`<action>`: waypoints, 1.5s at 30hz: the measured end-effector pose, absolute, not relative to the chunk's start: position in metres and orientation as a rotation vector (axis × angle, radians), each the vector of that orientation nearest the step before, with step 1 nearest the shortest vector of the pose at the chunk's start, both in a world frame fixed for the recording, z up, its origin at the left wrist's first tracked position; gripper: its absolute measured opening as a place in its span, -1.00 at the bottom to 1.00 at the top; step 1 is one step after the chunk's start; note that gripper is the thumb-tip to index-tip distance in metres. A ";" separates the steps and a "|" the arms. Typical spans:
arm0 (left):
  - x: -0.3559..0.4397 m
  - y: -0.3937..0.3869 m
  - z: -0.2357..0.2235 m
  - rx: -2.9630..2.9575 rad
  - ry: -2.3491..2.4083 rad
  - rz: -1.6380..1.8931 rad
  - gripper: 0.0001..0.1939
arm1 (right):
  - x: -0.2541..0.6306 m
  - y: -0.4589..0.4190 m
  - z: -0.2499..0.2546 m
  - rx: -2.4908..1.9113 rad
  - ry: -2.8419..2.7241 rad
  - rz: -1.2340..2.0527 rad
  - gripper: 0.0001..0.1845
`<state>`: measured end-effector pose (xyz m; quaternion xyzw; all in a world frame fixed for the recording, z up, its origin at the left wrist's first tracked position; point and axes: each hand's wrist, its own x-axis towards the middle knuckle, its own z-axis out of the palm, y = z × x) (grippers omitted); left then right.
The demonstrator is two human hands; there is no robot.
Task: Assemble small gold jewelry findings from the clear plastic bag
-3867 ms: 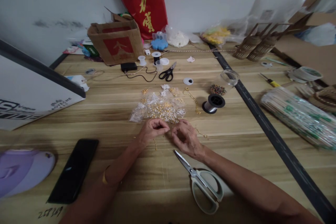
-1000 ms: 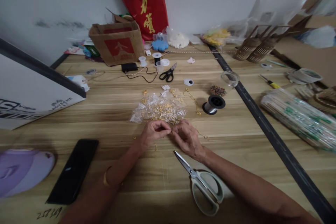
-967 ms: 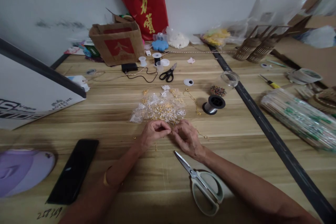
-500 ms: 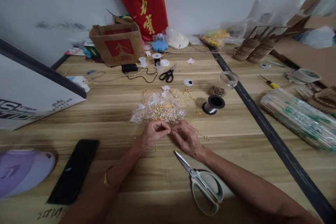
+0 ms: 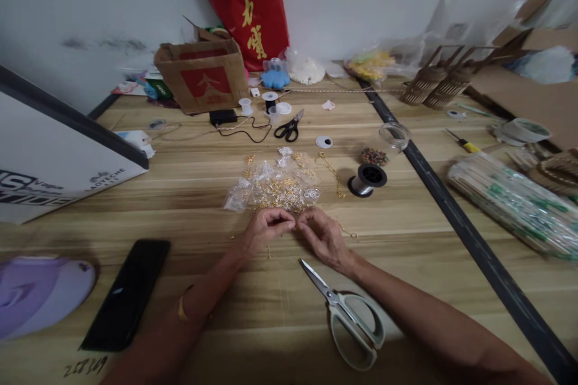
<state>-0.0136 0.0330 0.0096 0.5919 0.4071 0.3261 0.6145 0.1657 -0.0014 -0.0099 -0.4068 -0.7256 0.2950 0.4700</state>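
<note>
My left hand (image 5: 264, 227) and my right hand (image 5: 321, 234) meet fingertip to fingertip low over the wooden table (image 5: 189, 204). Both are closed in a pinch on something tiny between them that I cannot make out. A thin gold chain (image 5: 347, 230) trails from under the right hand, and a small gold piece (image 5: 268, 251) lies below the left hand. Just beyond the fingers lies a heap of clear bags with gold and silver findings (image 5: 275, 183). Large white-handled scissors (image 5: 350, 316) lie open beside my right forearm.
A black phone (image 5: 127, 293) lies at the left, a purple object (image 5: 36, 292) beyond it. A wire spool (image 5: 368, 177), a bead jar (image 5: 388, 139), black scissors (image 5: 289, 125), a cardboard box (image 5: 203, 75) and a bundle of sticks (image 5: 510, 201) stand further off.
The two hands have drawn together from a small gap until the fingertips touch. They stay in the same spot; nothing else on the table has moved.
</note>
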 end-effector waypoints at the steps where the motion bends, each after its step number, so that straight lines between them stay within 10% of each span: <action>1: -0.014 0.033 0.009 1.366 0.929 0.746 -0.82 | 0.166 -0.001 -0.010 -0.997 -1.769 0.737 -0.91; 45: -0.013 0.029 0.014 1.342 0.949 0.794 -0.82 | 0.164 -0.003 -0.008 -0.920 -1.858 0.487 -0.92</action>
